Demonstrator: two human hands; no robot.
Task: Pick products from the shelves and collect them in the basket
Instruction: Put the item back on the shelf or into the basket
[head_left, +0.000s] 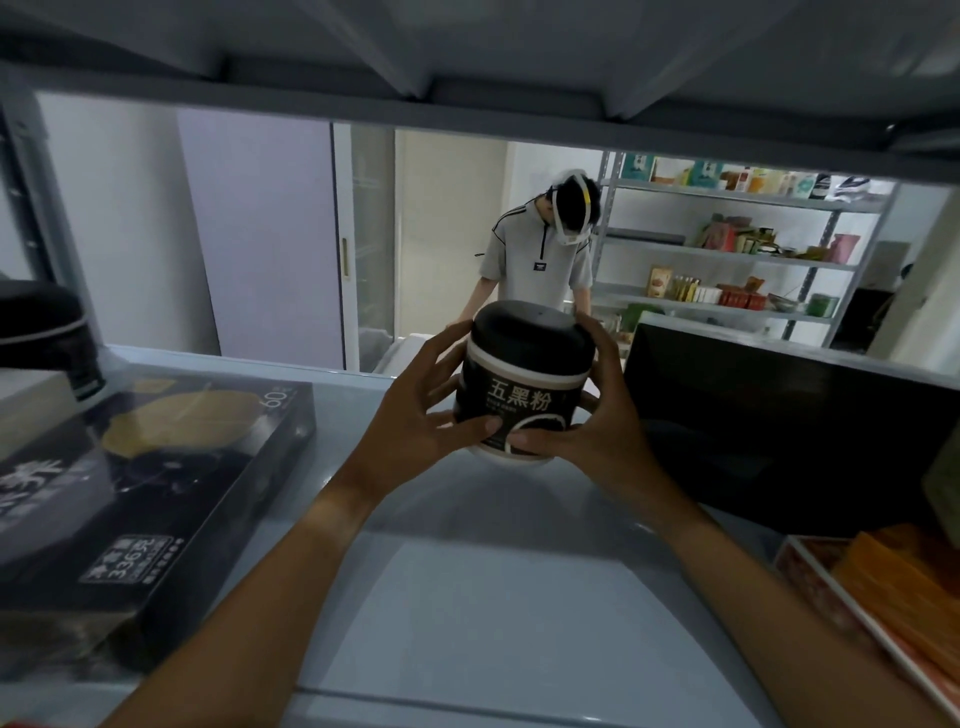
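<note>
Two hands: gripping the black jar (524, 384) between them, above the shelf board (467, 597).
Left hand (415, 415): fingers curling round its left side.
Right hand (592, 415): fingers wrapping its right side.
Neighbours: dark flat box (145, 493) lying left, black box (779, 426) standing right.

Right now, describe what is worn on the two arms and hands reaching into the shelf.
Nothing is worn that shows. The left hand and right hand have no gloves, rings or watch in view, and both forearms are uncovered from wrist to the frame's lower edge, with no sleeve, strap or marking visible.
</note>
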